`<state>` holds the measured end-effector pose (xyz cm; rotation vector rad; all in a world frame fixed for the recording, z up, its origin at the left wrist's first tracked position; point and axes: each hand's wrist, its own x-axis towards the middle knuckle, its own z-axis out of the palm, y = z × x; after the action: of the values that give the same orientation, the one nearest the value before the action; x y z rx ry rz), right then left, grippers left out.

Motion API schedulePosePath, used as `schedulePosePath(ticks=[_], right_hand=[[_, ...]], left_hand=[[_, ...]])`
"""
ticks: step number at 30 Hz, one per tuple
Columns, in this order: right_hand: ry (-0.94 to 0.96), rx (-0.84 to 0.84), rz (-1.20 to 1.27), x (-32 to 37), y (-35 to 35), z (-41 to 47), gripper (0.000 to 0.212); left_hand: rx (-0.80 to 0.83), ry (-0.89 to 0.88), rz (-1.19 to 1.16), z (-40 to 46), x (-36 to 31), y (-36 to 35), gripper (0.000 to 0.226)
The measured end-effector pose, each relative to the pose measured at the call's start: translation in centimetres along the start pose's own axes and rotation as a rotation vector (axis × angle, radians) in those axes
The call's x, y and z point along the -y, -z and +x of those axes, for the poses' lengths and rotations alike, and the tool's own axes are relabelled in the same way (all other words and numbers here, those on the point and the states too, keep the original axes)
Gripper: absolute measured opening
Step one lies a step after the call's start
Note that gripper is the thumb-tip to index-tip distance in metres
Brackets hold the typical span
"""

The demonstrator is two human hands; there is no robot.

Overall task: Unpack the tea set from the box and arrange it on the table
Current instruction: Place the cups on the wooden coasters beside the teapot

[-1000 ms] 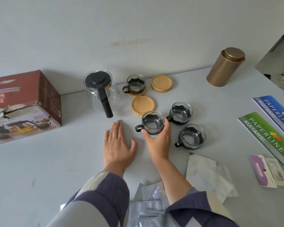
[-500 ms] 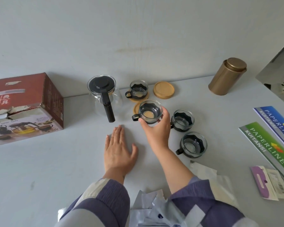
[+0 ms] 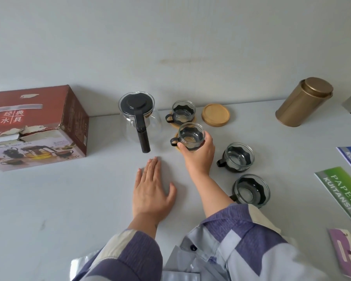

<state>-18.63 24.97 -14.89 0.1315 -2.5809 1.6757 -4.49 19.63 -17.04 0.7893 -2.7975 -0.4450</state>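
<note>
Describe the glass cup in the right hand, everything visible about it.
The held cup is a small clear glass cup seated in a black holder with a wavy upper edge and a looped black handle pointing left. It looks empty and sits roughly upright. The right hand grips it from the near side, fingers curled round its wall. It is over a round wooden coaster, whose edge shows beneath it; whether it rests on the coaster cannot be told. It sits just right of the glass teapot.
</note>
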Motion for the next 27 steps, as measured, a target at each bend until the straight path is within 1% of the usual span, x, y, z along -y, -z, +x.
schedulePosePath(ticks=[5, 8, 11, 13, 17, 20, 22, 24, 27], right_hand=[[0.038, -0.009, -0.049, -0.2, -0.1, 0.1, 0.086], [0.039, -0.002, -0.089, -0.2, -0.2, -0.3, 0.094], [0.021, 0.056, -0.146, -0.1, 0.2, -0.6, 0.104], [-0.007, 0.116, -0.168, 0.0, 1.0, -1.1, 0.105], [-0.097, 0.242, -0.185, 0.1, 3.3, -3.0, 0.097], [-0.145, 0.346, -0.214, 0.8, 5.1, -4.1, 0.085], [-0.167, 0.396, -0.2, 1.6, 6.2, -3.8, 0.077], [-0.143, 0.431, -0.192, 3.0, 7.6, -2.6, 0.068], [-0.073, 0.467, -0.16, 4.7, 10.0, 0.9, 0.061]], left_hand=[[0.002, 0.004, -0.002, 0.0, 0.0, 0.2, 0.081], [0.004, 0.003, -0.006, 0.0, -0.1, 0.3, 0.081], [0.002, 0.004, -0.012, 0.0, -0.1, 0.3, 0.081], [0.011, 0.001, 0.002, 0.0, -0.2, 0.3, 0.082], [0.026, -0.012, 0.01, -0.2, -0.1, 0.4, 0.086], [0.074, -0.028, 0.043, -0.7, -0.2, 0.9, 0.088], [0.1, -0.012, 0.057, -1.0, -1.0, 1.3, 0.085], [0.115, -0.007, 0.042, -1.1, -2.7, 1.5, 0.08], [0.131, -0.102, 0.049, -0.9, -5.9, 1.1, 0.072]])
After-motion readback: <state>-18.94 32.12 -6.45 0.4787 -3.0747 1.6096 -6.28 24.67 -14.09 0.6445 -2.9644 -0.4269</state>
